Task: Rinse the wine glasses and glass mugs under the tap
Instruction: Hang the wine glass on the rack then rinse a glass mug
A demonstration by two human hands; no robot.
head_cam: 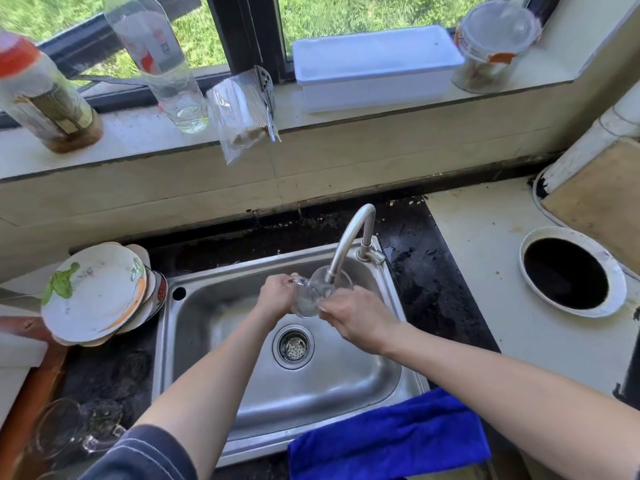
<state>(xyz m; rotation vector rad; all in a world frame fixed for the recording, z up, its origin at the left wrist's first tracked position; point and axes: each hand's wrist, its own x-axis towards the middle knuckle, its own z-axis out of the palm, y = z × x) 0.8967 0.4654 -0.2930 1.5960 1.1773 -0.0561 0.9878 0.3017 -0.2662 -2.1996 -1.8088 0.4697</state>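
Blue cloth (388, 441) drapes the near rim of the steel sink (346, 382), toward its right corner, as you stand at the basin. Left of the sink's near corner, clear glasses (69, 431) sit bunched on the dark worktop (114, 372), too blurred to tell one kind from another.

Over the basin, just beyond the drain strainer (293, 347), you hold a glass mug (313, 292) in both hands, its mouth turned up to the spout of the tap (349, 237). Your left hand (277, 296) has its fingers curled tight on the handle. Your right hand (356, 320) has its fingers wrapped round the mug's lower body. The tap rises from the sink's far right corner and arches back over the basin, its end at the mug's rim.

Left of the sink's far corner, a tilted stack of plates (93, 292) leans on the worktop. Right of the sink, a round hole (566, 271) with a white rim opens in the pale surface.

Beyond the sink, the windowsill (346, 123) carries two bottles (162, 60), a bag of skewers (242, 112), a white box (377, 67) and a lidded jar (491, 46).
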